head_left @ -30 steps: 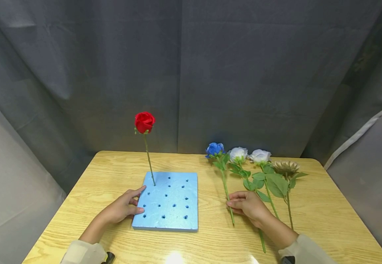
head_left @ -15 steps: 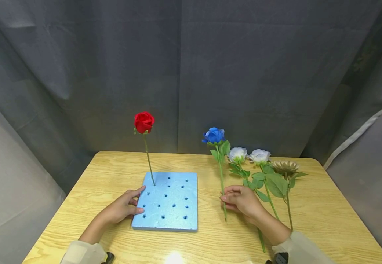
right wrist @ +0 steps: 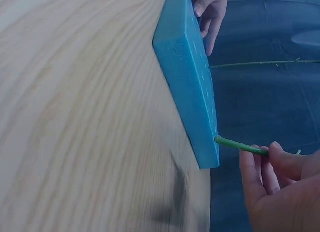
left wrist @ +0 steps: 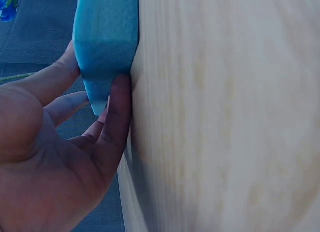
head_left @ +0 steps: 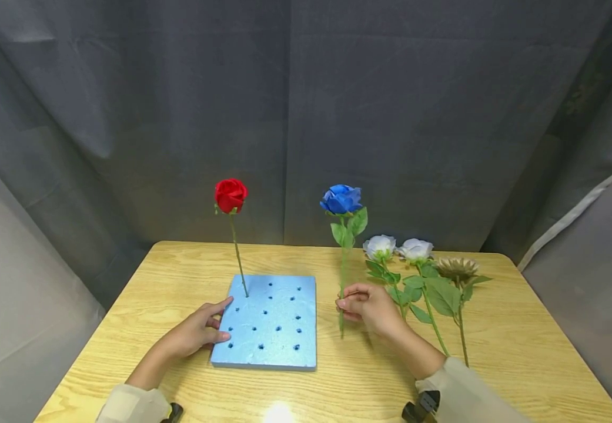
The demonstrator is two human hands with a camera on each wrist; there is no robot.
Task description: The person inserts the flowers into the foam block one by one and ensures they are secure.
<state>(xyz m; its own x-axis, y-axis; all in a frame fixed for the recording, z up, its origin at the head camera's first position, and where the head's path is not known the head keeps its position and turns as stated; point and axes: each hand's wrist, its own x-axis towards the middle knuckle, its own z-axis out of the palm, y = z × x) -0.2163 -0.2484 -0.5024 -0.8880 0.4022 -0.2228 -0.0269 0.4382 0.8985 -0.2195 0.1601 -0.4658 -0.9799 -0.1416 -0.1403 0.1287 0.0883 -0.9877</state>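
Observation:
My left hand (head_left: 194, 332) grips the left edge of a light blue foam board (head_left: 279, 299) dotted with small holes, thumb and index finger on its top. In the left wrist view the other fingers (left wrist: 117, 106) lie along the board's side. A red rose (head_left: 231, 196) stands in the board's back left part, leaning slightly. Just right of the board, my right hand (head_left: 371, 308) pinches the lower stem of a blue rose (head_left: 341, 200), held upright above the table. Its green stem (right wrist: 240, 144) points its cut end down past the fingertips in the right wrist view.
To the right, two white roses (head_left: 380, 247) with leafy stems lie on the wooden table (head_left: 179, 276). Beside them lies a brownish-gold sunflower-like bloom (head_left: 457, 268). Dark curtains (head_left: 390, 117) hang behind the table's back edge.
My right hand has lifted the blue rose from the table, tilted it upright and carried it left toward the board. The left hand and the red rose have stayed in place.

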